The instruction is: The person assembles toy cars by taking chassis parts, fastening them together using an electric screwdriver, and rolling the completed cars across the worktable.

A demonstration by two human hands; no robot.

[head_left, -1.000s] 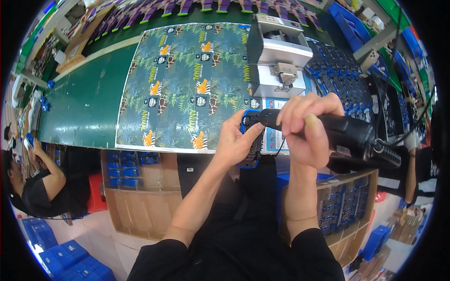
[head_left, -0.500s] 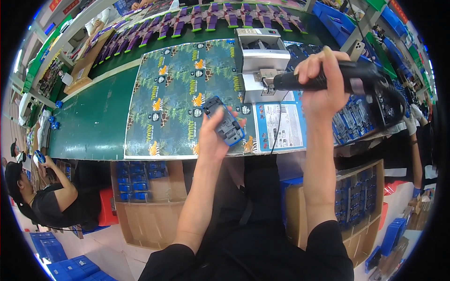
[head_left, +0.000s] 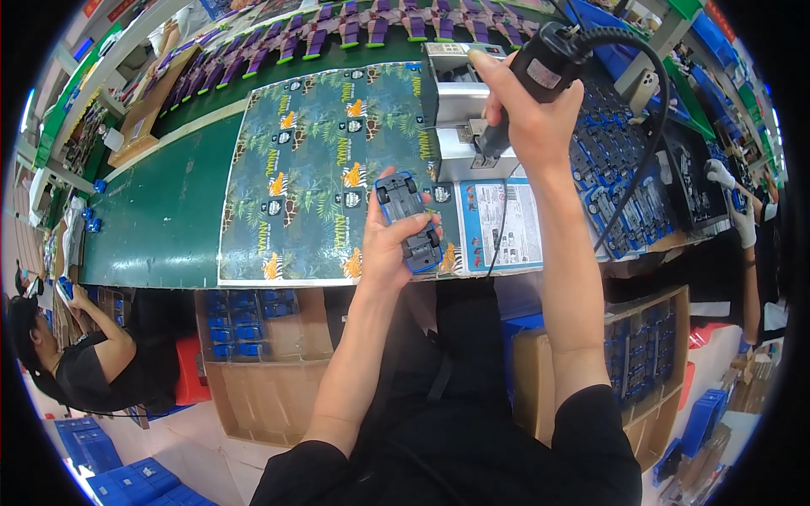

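Note:
My left hand [head_left: 386, 253] is closed around a blue toy car [head_left: 402, 201], thumb across its black underside, which faces up with the wheels showing. My right hand [head_left: 540, 126] grips a black electric screwdriver [head_left: 548, 69], its cable curving off to the right. The driver's lower end slants down to the front of a silver screw feeder [head_left: 456, 156]; its very tip is hard to make out. The car is held left of the feeder, apart from it, above a sheet printed with animals [head_left: 316, 194].
Several toy car bases [head_left: 624, 202] lie in rows on the right of the green bench [head_left: 160, 219]. Purple parts [head_left: 316, 38] line the back. Cardboard boxes [head_left: 270, 401] with blue cars stand below. A co-worker [head_left: 93, 354] sits left; a gloved hand [head_left: 742, 223] shows right.
The screwdriver has swung from nearly level to steeply tilted, its body now higher above the feeder. My left hand has turned the toy car so its underside shows more fully.

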